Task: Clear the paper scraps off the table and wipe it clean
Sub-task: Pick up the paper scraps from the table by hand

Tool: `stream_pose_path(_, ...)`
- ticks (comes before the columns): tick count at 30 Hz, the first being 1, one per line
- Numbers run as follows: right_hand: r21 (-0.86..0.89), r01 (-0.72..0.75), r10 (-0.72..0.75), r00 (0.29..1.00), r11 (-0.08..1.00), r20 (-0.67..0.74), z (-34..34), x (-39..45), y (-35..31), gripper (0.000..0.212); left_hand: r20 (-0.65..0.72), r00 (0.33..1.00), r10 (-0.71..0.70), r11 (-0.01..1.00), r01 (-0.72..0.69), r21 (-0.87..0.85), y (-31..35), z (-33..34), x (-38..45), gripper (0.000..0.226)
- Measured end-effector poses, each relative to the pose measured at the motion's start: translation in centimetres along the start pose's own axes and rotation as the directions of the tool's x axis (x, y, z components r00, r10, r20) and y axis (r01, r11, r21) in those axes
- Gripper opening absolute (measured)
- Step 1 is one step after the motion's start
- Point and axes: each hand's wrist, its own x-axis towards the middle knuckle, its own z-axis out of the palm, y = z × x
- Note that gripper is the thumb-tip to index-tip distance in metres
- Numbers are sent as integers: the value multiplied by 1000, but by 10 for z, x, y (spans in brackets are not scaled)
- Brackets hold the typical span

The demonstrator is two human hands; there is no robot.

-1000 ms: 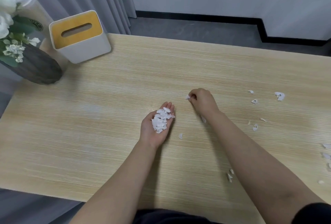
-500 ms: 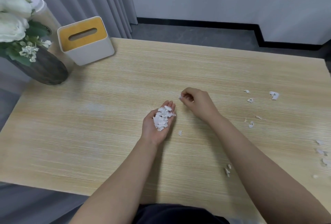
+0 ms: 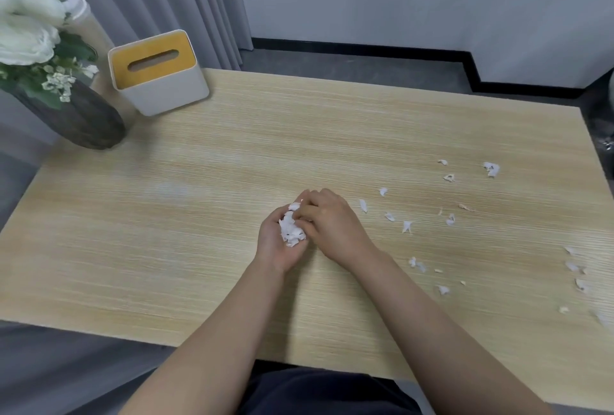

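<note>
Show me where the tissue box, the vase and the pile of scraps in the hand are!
tissue box [image 3: 167, 93]: head view, on its white front wall.
vase [image 3: 83, 119]: head view, on its dark body.
pile of scraps [image 3: 290, 230]: head view, middle of the white heap.

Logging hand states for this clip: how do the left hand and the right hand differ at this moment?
The left hand lies palm up, cupped under a pile of paper scraps; the right hand is palm down. The left hand acts as the holder, while the right hand's fingertips reach over onto the pile. Whether the right hand pinches a scrap is hidden. Both hover together over the table, touching at the pile.
</note>
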Motion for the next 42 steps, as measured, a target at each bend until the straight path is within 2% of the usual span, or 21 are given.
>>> stream_pose_path(1,-3,7,-7,1000,1000,-11,0,-2,-1,18,124,991,50,996,-41,-78,0,-9,0,46)
stream_pose_path(2,6,14,-14,1000,1000,-24,-1,-5,-1,19,217,976,15,988,19,-154,2,-11,-4,48)
stream_pose_path(4,69,6,-4,999,998,-36,-5,-8,-1,20,296,955,-31,967,104,-232,-1,2,-5,41)
stream_pose_path(5,120,-21,25,999,993,-38,-8,-9,2,21,185,973,-137,938,188,-291,-1,7,-5,37)
stream_pose_path(6,169,-59,66,997,984,-37,-12,-11,5,22,58,984,-170,914,179,-364,0,3,-6,34)
stream_pose_path(8,217,-122,135,990,968,-45,-21,-13,15,22,18,989,-145,857,135,-497,0,-4,-10,35)
stream_pose_path(11,188,-193,207,977,963,-57,-28,-16,32,22,-24,990,-141,901,118,-418,5,-7,-16,40)
stream_pose_path(14,143,-266,270,963,953,-5,-24,-21,47,23,20,992,-126,882,121,-455,9,-12,-24,65)
stream_pose_path(17,91,-331,324,942,939,88,-9,-23,54,24,-10,989,-145,874,123,-469,7,-14,-28,38)
stream_pose_path(22,12,-396,386,900,918,202,20,-24,59,32,-46,989,-138,880,101,-464,7,-19,-29,37)
stream_pose_path(25,-26,-384,381,903,923,197,32,-25,59,30,-37,989,-145,885,113,-451,10,-23,-31,42)
stream_pose_path(26,-48,-370,372,909,928,188,35,-26,59,28,-29,992,-120,912,98,-398,10,-22,-32,47)
stream_pose_path(28,-93,-331,343,925,939,166,39,-29,58,23,-62,993,-97,947,73,-312,8,-24,-31,42)
stream_pose_path(32,-158,-228,251,957,961,147,46,-33,55,21,49,989,-139,897,147,-418,5,-34,-28,41)
stream_pose_path(37,-29,-331,332,935,943,121,42,-33,56,17,-19,990,-142,852,112,-512,0,-26,-32,38)
stream_pose_path(39,63,-375,371,927,925,65,34,-32,52,13,-53,988,-147,876,105,-471,0,-21,-32,41)
stream_pose_path(42,152,-353,362,932,923,-31,15,-31,37,10,-10,987,-159,862,134,-489,-2,-15,-33,37)
